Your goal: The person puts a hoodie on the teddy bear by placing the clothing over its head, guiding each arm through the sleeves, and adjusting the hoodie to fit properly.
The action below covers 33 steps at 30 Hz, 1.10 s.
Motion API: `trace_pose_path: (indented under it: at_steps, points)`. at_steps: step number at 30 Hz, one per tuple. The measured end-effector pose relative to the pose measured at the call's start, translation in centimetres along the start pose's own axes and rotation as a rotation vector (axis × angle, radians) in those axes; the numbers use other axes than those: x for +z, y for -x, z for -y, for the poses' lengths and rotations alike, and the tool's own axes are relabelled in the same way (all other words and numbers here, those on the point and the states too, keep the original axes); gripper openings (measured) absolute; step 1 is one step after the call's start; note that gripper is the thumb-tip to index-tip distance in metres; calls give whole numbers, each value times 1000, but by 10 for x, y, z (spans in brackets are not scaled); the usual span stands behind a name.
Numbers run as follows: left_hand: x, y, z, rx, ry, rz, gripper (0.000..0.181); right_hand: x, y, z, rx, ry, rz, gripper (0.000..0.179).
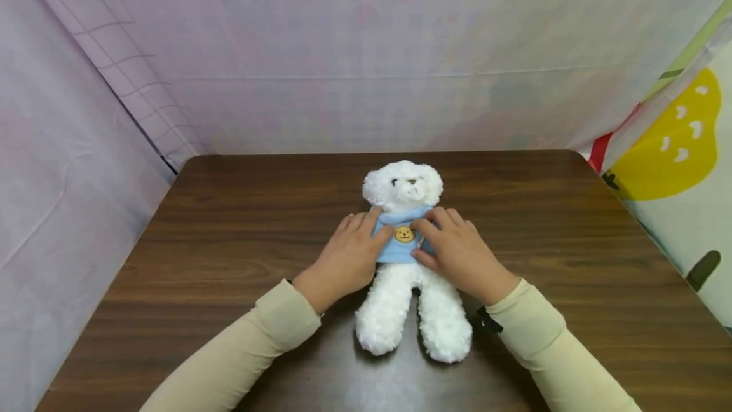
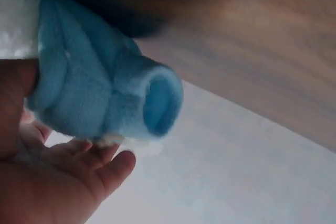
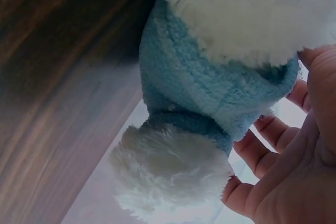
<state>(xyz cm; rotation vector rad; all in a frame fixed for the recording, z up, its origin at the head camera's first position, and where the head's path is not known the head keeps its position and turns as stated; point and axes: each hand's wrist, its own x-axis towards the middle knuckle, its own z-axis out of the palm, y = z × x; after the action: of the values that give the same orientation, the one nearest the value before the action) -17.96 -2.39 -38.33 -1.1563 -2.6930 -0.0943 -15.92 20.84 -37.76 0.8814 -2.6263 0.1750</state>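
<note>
A white plush teddy bear [image 1: 386,310] lies face up, legs toward me, wearing a light blue shirt [image 1: 394,252] with a yellow bear-face patch [image 1: 404,234]. My left hand [image 1: 349,259] holds the shirt's left side, thumb on the front. In the left wrist view, a blue sleeve [image 2: 126,114] points outward, and no paw shows in its cuff. On the shirt's other side, my right hand [image 1: 466,256] grips the fabric, thumb and index finger near the patch. The right wrist view shows a fluffy white paw [image 3: 168,169] sticking out of the other sleeve, beside my fingertips.
The bear lies on a dark brown wooden table [image 1: 240,208] with rounded far corners. Pale patterned cloth [image 1: 366,49] hangs behind the far edge, and a white cloth [image 1: 63,177] hangs at the left. At the right is a sheet with a yellow print [image 1: 675,151].
</note>
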Motion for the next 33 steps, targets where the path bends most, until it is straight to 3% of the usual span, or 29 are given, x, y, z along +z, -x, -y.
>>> trace_pose_path:
  at_steps: [5, 11, 21, 26, 28, 30, 33]
  points:
    - [5, -2, -2, -21, -45, -75, 36, -1, 0, 1, 1, -8, 9, 43]
    - [6, -3, -3, -58, -68, -147, 35, -2, 0, 1, 14, -9, 23, 49]
    - [5, -9, -3, -155, -84, -154, 38, -1, -4, 4, 31, -13, 51, 57]
    - [4, -14, -5, -185, -93, -202, 30, 2, -4, 5, 41, -24, 48, 58]
    - [5, -14, -5, -160, -102, -193, 27, 2, -3, 4, 46, -23, 53, 59]
    - [3, -13, -2, -116, -76, -145, 29, 1, -1, 2, 54, -22, 56, 59]
    - [-5, -10, 8, -29, 70, -24, 37, -1, 1, -1, 63, -25, 64, 60]
